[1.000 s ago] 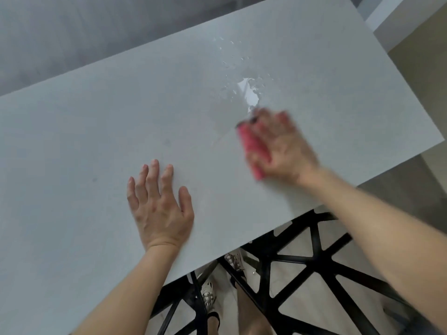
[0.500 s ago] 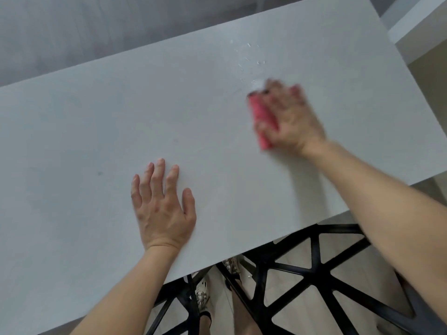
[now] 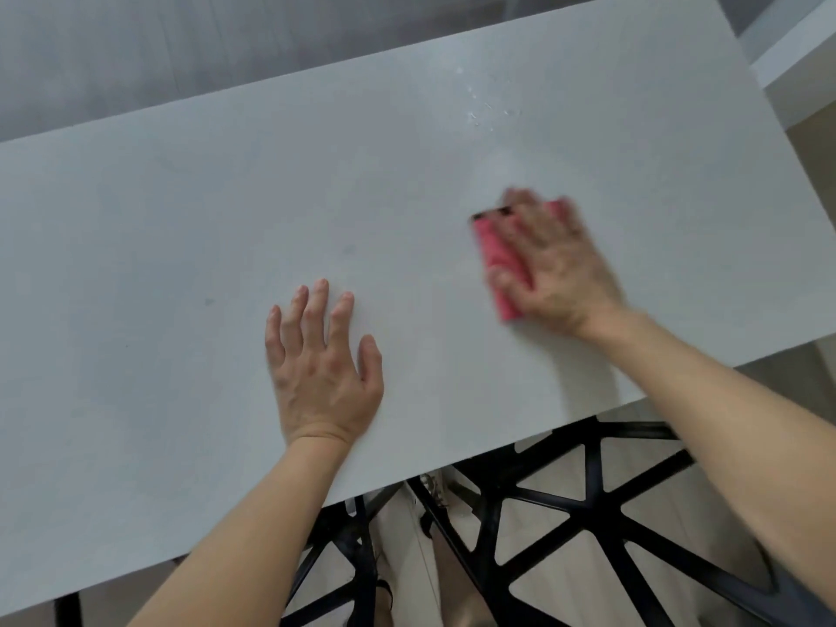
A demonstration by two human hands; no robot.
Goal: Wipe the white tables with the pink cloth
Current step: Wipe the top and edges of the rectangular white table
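Note:
The white table [image 3: 181, 246] fills most of the view. My right hand [image 3: 554, 264] lies flat on the folded pink cloth [image 3: 497, 260] and presses it onto the tabletop right of centre; both are motion-blurred. The hand covers most of the cloth, so only its left edge shows. Small water droplets [image 3: 479, 108] lie on the table beyond the cloth. My left hand [image 3: 321, 368] rests palm down on the table near the front edge, fingers spread, holding nothing.
A black metal frame with diagonal struts [image 3: 588, 513] stands under the table's near edge, over a pale floor. Another white surface [image 3: 796, 52] shows at the top right corner. A grey floor [image 3: 181, 52] lies behind the table's far edge.
My right hand pushed the cloth away over the water puddle, then pulled it back toward me. The puddle is gone. My left hand stayed in place.

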